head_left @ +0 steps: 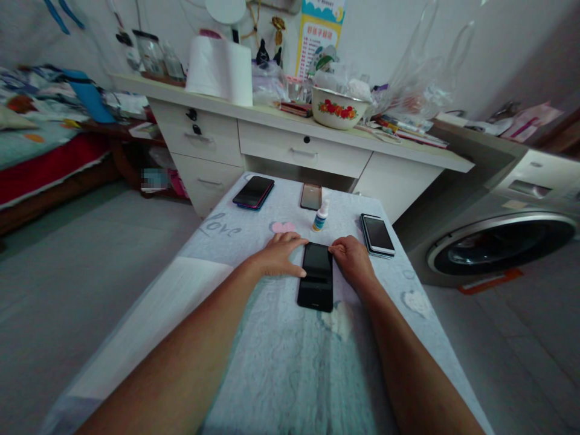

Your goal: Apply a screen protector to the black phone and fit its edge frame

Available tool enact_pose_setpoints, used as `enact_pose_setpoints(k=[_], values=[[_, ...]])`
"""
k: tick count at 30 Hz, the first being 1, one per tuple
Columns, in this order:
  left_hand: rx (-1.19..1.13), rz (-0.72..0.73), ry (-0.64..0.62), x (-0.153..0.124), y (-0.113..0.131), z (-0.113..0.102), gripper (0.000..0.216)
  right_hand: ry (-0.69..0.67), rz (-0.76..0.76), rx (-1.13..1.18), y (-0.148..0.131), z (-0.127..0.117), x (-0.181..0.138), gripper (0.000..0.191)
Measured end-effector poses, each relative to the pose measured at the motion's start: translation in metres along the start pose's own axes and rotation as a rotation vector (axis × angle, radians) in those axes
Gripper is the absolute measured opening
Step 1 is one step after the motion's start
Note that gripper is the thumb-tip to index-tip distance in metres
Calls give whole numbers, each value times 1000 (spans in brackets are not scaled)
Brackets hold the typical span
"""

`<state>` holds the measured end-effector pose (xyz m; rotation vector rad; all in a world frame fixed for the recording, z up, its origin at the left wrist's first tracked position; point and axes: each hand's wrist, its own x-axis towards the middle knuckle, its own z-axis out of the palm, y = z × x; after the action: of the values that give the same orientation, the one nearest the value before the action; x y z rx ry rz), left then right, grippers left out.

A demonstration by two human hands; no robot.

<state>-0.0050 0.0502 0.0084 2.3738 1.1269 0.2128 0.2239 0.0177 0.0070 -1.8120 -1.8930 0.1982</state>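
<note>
A black smartphone [316, 284] lies face up on the cloth-covered table in front of me. My left hand [281, 254] is spread open beside it, with the index fingertip at its top left corner and the thumb on its left edge. My right hand [351, 257] has its fingers curled in and grips the phone's upper right edge. Just beyond the phone stands a small white spray bottle [320, 217] with a blue and yellow label.
Stacked phones [254, 192] lie at the table's far left, and another stack [379, 234] lies at the right. A gold-edged phone or case [311, 197] rests at the back. Behind are a white cabinet [272, 136], a flowered bowl [338, 109] and a washing machine [521, 199].
</note>
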Motion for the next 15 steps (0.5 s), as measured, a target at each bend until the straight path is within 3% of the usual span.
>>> enact_pose_setpoints(k=[7,15], values=[[-8,-19,-2,-1,2,-1,85,34,-1,-101,-4,5,4,19],[9,-25,-8,0,2,-1,86,-68,-51,-198,-21,6,11,22]])
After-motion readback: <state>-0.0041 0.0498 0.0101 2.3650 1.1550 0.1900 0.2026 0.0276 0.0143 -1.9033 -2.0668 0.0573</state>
